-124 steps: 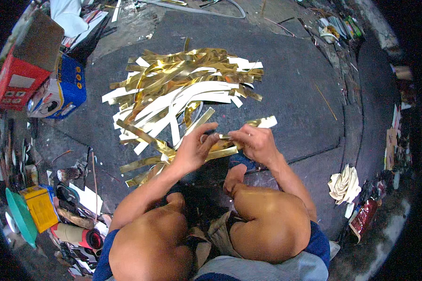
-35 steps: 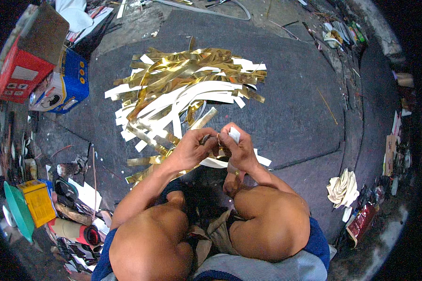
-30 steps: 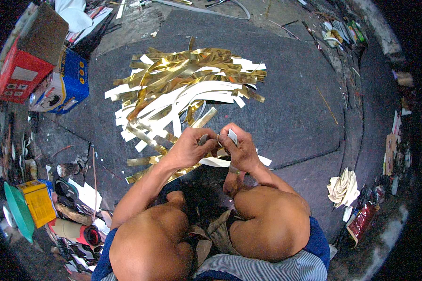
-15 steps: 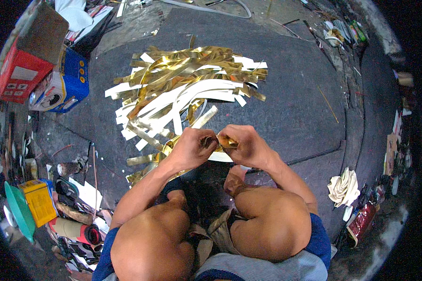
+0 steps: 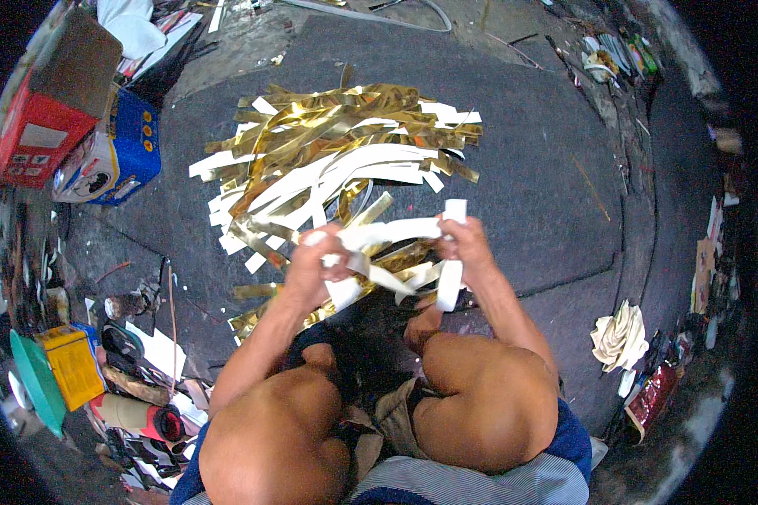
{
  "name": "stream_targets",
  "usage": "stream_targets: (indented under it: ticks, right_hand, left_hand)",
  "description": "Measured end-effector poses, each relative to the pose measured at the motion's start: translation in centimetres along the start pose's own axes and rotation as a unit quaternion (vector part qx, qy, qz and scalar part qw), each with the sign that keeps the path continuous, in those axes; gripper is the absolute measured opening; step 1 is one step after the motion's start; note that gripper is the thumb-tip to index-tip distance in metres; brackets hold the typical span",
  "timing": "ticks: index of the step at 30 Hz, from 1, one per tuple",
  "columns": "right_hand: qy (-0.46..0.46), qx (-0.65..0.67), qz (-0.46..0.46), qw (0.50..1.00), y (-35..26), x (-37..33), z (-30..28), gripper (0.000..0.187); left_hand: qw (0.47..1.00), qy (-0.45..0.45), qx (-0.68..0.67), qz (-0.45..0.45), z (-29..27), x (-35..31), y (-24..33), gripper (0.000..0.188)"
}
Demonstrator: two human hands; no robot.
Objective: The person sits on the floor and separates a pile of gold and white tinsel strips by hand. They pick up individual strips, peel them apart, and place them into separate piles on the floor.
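Note:
My left hand (image 5: 316, 265) is closed and smeared by motion, gripping one side of a looping gold-and-white strip (image 5: 403, 229). Across a short gap, my right hand (image 5: 467, 252) pinches the other side, its white end sticking up past the fingers and another length hanging below. Curled lengths dangle between the two hands, so I cannot tell how many strips are held. Just beyond lies a loose pile of shiny strips (image 5: 337, 181), gold on one face and white on the other. More gold strips rest under and beside my left forearm.
A dark mat (image 5: 531, 151) covers the floor. At the left stand a red box (image 5: 46, 126) and a blue box (image 5: 135, 147), with a yellow box (image 5: 69, 364), a green dish-like thing (image 5: 38, 379) and clutter nearer me. A crumpled cream cloth (image 5: 619, 337) lies at the right.
My hands have moved apart, the right one outward to the right and the left one outward to the left. White lengths of strip now show stretched and looping between them.

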State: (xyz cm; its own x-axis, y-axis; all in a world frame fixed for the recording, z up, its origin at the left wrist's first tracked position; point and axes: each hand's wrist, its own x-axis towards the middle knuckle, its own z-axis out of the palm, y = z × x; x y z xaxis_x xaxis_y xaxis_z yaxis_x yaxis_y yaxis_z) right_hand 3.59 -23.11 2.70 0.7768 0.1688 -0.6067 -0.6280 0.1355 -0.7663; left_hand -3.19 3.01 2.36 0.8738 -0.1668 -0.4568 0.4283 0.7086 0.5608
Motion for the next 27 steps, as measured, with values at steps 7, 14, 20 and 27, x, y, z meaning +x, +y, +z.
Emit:
stream_targets:
  ticks: [7,14,20,27]
  right_hand:
    - [0.196,0.304,-0.079,0.929,0.2,5.7,-21.6,0.020]
    - [0.447,0.171,-0.245,0.843,-5.9,4.8,-30.4,0.039]
    - [0.090,-0.345,-0.422,0.833,-14.5,1.0,-5.5,0.040]
    - [-0.074,-0.414,-0.574,0.702,-20.2,-3.3,20.7,0.030]
  left_hand:
    - [0.907,0.179,-0.181,0.334,-19.0,-8.0,15.2,0.010]
    - [0.870,0.237,-0.039,0.430,-26.8,-16.9,21.9,0.010]
    - [0.766,0.185,0.534,0.307,-0.4,-6.8,16.4,0.015]
    - [0.566,0.042,0.574,0.590,13.9,-4.9,22.4,0.008]
